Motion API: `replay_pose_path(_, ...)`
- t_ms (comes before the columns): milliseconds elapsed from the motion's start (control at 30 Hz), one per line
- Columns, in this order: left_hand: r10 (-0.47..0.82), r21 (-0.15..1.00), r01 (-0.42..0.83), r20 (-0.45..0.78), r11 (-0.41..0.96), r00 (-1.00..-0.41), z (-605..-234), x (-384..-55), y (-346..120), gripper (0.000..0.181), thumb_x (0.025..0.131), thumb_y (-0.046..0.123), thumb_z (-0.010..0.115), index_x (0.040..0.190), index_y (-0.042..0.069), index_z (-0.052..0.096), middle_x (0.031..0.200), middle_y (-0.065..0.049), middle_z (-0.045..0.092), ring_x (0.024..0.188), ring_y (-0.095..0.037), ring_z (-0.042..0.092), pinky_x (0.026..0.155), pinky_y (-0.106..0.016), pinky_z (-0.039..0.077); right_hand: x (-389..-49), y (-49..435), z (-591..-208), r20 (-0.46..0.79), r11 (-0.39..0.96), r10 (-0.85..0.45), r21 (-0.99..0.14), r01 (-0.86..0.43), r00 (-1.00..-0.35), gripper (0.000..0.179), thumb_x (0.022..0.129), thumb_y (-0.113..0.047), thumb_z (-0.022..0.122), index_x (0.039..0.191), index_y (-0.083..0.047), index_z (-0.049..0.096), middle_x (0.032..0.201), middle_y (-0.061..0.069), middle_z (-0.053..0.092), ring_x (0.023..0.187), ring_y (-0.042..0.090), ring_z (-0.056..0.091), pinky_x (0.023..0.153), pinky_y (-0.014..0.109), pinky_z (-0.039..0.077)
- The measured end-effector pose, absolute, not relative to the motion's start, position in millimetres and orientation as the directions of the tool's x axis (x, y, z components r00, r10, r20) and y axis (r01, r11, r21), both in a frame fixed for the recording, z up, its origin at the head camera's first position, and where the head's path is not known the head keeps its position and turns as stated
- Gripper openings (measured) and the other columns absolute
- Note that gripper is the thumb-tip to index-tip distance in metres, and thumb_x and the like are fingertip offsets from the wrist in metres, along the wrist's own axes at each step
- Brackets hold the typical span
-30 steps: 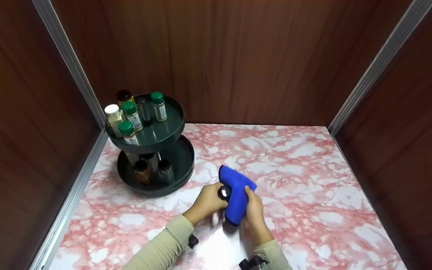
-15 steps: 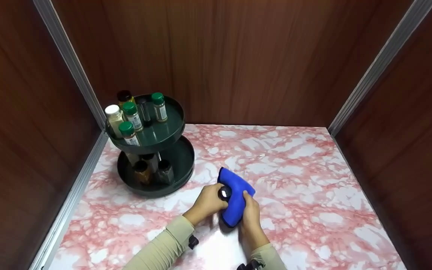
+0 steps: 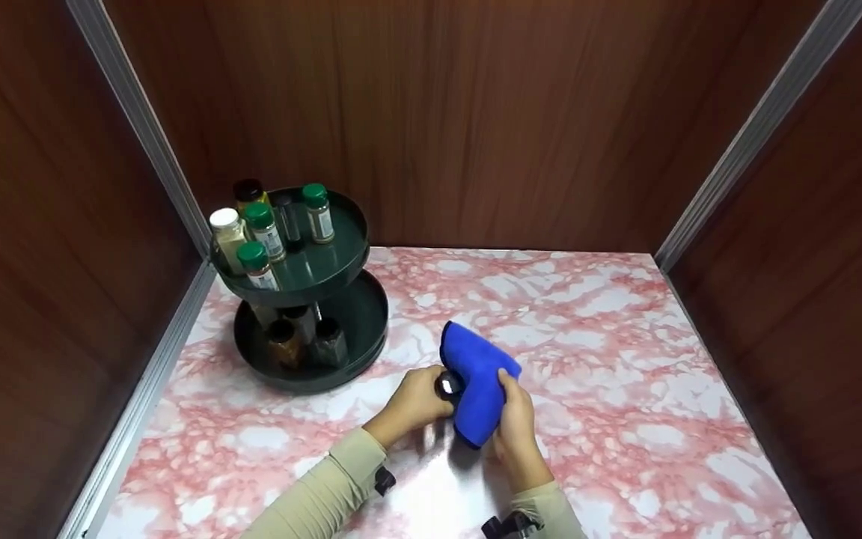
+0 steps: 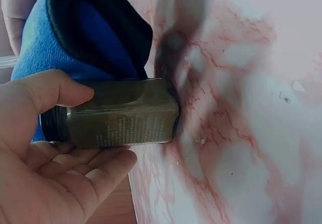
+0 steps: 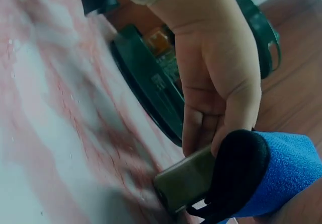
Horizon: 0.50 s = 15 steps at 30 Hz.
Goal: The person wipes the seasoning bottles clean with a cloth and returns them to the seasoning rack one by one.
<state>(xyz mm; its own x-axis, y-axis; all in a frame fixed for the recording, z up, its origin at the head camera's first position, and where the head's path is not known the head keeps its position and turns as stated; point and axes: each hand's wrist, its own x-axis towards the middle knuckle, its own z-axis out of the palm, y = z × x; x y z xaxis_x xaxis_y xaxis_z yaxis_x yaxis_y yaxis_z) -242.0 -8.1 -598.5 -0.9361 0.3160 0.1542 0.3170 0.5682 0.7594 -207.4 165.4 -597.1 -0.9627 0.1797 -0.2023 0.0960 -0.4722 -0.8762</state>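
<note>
In the head view my left hand (image 3: pixel 414 400) grips a spice jar (image 4: pixel 123 118) with a black cap (image 3: pixel 448 385). The left wrist view shows its square body, dark olive-brown contents and small print, with thumb and fingers on opposite sides. The jar's base is at or close above the tabletop; I cannot tell whether it touches. My right hand (image 3: pixel 517 427) holds a folded blue cloth (image 3: pixel 480 382) with dark edging, thumb on top. The cloth lies against the jar's right side. Most of my right fingers are hidden behind it.
A dark green two-tier round rack (image 3: pixel 304 385) stands at the left. Its upper tier (image 3: pixel 319 262) bears several jars with green, white and dark caps; darker jars (image 3: pixel 330 344) stand below. Wood-grain panels (image 3: pixel 491 120) enclose the pink-and-white marbled table (image 3: pixel 588 314) on three sides.
My right hand and the cloth shifted a little down and left, then back up and right, along the jar. My left hand and the jar stay nearly in place.
</note>
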Motion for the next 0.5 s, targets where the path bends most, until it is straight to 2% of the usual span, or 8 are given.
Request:
replay_pose_path(167, 0.341, 0.779, 0.320, 0.146, 0.540, -0.929, -601, -242, -9, 0.047, 0.065, 0.004, 0.078, 0.111, 0.001, 0.069, 0.103, -0.013, 0.073, 0.100, -0.034, 0.069, 0.090, -0.041, 0.054, -209, 171, -598, -0.198, -0.446, 0.208, -0.891, 0.087, -0.958, 0.052, 0.107, -0.032, 0.048, 0.138, 0.010, 0.052, 0.111, 0.008, 0.074, 0.100, 0.018, 0.071, 0.090, 0.032, 0.057)
replay_pose_path(300, 0.338, 0.791, 0.318, 0.150, 0.523, -0.929, -603, -241, -9, 0.049, 0.070, 0.006, 0.076, 0.117, -0.002, 0.066, 0.112, -0.019, 0.071, 0.107, -0.035, 0.067, 0.097, -0.046, 0.052, -210, 175, -599, -0.195, -0.437, 0.229, -0.896, 0.078, -0.954, 0.052, 0.107, -0.032, 0.048, 0.138, 0.010, 0.051, 0.111, 0.008, 0.074, 0.099, 0.016, 0.071, 0.090, 0.030, 0.057)
replay_pose_path(500, 0.262, 0.773, 0.272, 0.141, 0.573, -0.955, -608, -235, -4, 0.065, 0.075, 0.024, 0.083, 0.129, -0.001, 0.057, 0.123, -0.019, 0.063, 0.117, -0.032, 0.059, 0.103, -0.046, 0.047, -211, 178, -599, -0.191, -0.444, 0.206, -0.892, 0.083, -0.960, 0.054, 0.108, -0.031, 0.044, 0.145, 0.009, 0.044, 0.120, 0.008, 0.070, 0.105, 0.013, 0.068, 0.094, 0.027, 0.054)
